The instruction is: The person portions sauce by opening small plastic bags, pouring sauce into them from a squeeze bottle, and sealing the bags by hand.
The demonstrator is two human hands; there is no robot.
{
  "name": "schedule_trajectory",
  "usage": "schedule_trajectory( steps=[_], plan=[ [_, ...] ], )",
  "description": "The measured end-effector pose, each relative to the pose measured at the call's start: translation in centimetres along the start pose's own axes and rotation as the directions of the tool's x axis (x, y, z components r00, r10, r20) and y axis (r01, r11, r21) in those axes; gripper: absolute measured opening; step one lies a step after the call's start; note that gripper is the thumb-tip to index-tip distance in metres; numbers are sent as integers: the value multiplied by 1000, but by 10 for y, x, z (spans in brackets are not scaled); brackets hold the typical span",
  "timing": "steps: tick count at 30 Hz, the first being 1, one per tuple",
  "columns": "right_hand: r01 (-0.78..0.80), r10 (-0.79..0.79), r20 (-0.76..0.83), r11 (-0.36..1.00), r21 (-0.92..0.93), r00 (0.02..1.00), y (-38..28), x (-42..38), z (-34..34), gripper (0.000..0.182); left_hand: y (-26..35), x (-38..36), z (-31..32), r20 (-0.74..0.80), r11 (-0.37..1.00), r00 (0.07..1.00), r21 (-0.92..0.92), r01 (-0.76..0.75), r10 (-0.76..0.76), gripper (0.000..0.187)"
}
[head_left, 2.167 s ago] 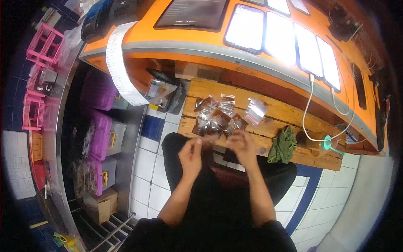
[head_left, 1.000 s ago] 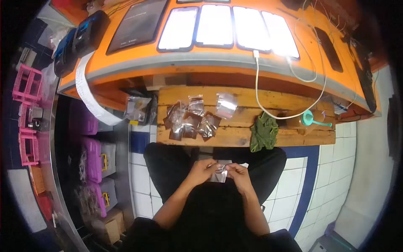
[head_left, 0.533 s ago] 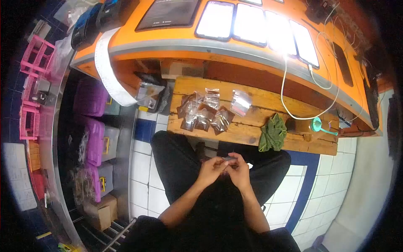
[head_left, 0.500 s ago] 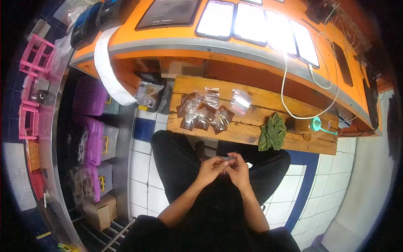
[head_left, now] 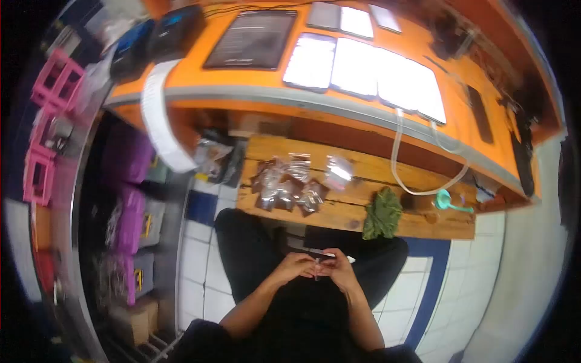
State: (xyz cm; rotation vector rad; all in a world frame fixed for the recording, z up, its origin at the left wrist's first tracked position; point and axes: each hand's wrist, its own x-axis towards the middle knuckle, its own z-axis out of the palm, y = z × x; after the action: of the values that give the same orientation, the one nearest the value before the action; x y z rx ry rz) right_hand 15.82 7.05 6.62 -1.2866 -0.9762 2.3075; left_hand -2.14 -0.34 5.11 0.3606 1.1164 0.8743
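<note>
Over my lap, my left hand (head_left: 295, 267) and my right hand (head_left: 339, 269) meet, fingertips pinched together around something small that I cannot make out. A thin pale edge shows just above the fingers. On the low wooden bench (head_left: 417, 228) in front of me, several clear packets with dark brown contents (head_left: 286, 192) lie in a pile. To their right is a clear packet with a white and pink label (head_left: 339, 172). A crumpled green cloth (head_left: 382, 215) rests near the bench's front edge.
An orange counter (head_left: 242, 77) above the bench holds a dark tablet (head_left: 252, 40) and several phones with bright screens (head_left: 310, 60). A white cable (head_left: 397, 151) hangs down near a turquoise strainer-like item (head_left: 443, 199). Purple-lidded boxes (head_left: 130, 221) stand at left, beside a paper strip (head_left: 158, 121).
The view has tilted up, so the bench and counter sit lower in the frame and more phones show. My hands remain together, with the fingers slightly shifted.
</note>
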Motion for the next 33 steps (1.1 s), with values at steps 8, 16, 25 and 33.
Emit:
schedule_trajectory(
  steps=[8, 16, 25, 33],
  plan=[
    [160, -171, -35, 966, -204, 985, 35, 9, 0, 57, -9, -4, 16, -232, 839, 921, 522, -153, 313, 21],
    [215, -253, -113, 938, -272, 961, 44, 2, -4, 49, -2, -7, 17, -89, 576, 884, 787, -220, 459, 18],
    [365, -532, 337, -57, -929, 777, -25, -39, 32, 11, 21, -28, 25, -66, 583, 916, 788, -196, 396, 18],
    [787, -434, 770, -192, -586, 467, -53, -67, 44, 28, 48, -36, 3, 184, 807, 983, 576, -130, 27, 11]
  ],
)
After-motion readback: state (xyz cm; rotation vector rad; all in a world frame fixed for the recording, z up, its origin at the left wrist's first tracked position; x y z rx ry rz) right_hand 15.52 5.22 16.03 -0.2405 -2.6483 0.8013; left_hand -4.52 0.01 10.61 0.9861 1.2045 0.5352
